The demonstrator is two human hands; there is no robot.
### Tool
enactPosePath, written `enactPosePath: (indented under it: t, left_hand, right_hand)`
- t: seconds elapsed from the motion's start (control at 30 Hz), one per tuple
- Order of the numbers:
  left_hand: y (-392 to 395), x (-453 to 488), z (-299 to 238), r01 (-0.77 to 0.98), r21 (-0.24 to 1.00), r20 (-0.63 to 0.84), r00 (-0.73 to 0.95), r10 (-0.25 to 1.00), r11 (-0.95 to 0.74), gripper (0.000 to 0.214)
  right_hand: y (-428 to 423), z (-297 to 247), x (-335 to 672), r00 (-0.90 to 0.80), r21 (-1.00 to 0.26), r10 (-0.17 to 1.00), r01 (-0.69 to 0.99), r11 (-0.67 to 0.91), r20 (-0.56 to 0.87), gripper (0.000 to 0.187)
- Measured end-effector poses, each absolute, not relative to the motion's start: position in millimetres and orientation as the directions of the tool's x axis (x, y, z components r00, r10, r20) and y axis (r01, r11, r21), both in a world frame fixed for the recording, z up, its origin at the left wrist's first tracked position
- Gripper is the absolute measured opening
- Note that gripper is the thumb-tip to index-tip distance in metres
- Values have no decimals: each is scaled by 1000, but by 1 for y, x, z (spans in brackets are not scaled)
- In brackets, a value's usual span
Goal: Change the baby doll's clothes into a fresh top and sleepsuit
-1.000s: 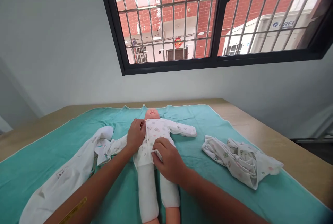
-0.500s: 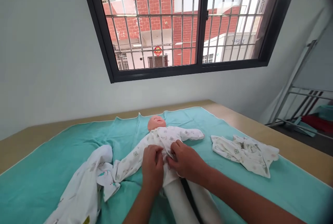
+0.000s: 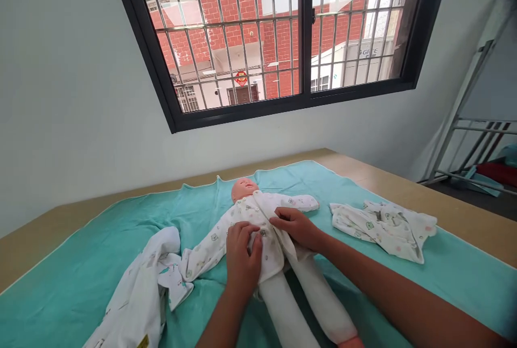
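Observation:
A baby doll lies on its back on a teal blanket, head toward the window. It wears a white printed top and white leggings. My left hand rests on the doll's belly with its fingers pinching the top's front edge. Just to the right, my right hand presses on the other front flap, fingers curled on the cloth. Both hands touch the garment near its middle opening.
A crumpled white printed garment lies on the blanket to the right. Another white cloth lies at the left near the doll's sleeve. The wooden table runs under a barred window. A metal rack stands at far right.
The view has swung right and the doll sits more centrally. My hands came together at the top's front, then spread slightly; the flaps now lie overlapped on the doll's belly.

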State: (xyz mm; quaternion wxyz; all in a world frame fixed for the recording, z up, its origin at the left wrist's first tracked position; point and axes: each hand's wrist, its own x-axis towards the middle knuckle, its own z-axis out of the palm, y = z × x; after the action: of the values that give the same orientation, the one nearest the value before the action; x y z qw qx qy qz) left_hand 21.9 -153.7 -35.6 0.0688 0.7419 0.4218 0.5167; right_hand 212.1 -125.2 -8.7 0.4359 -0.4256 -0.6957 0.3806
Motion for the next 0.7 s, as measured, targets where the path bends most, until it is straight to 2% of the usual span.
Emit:
enactPosePath:
  t: [0.1, 0.17, 0.27, 0.33, 0.4, 0.47, 0.53, 0.6, 0.7]
  left_hand:
    - [-162, 24, -27, 582, 409, 732, 250, 633, -703, 16]
    - [-170, 31, -20, 579, 299, 705, 402, 584, -759, 30]
    - [-181, 47, -14, 564, 191, 620, 565, 544, -804, 52]
    - [-182, 52, -17, 597, 181, 620, 547, 562, -781, 54]
    - [-177, 49, -22, 644, 213, 664, 457, 592, -735, 52]
    - [-169, 39, -26, 663, 258, 700, 373, 609, -703, 44]
    - [-163, 30, -28, 657, 269, 699, 370, 612, -704, 36]
    - [-162, 25, -28, 648, 241, 660, 437, 612, -723, 43]
    - [-165, 28, -25, 644, 181, 578, 541, 610, -743, 56]
  right_hand:
    - [-122, -16, 215, -166, -979, 965, -51, 199, 205, 39]
    - [-116, -21, 220, -177, -971, 975, -221, 92, 133, 37]
    - [-102, -30, 239, -200, -957, 975, -288, 35, 96, 38]
    - [-93, -34, 258, -277, -984, 958, -173, 29, 77, 38]
    - [-86, -36, 279, -365, -991, 929, 87, 101, 62, 32]
    - [-83, -38, 296, -344, -877, 934, 415, 242, 95, 22]
    - [-83, -39, 306, -234, -714, 954, 635, 295, 186, 15]
    - [-84, -39, 307, -129, -630, 949, 721, 288, 287, 15]
    - [-88, -37, 300, -69, -523, 888, 786, 329, 454, 15]
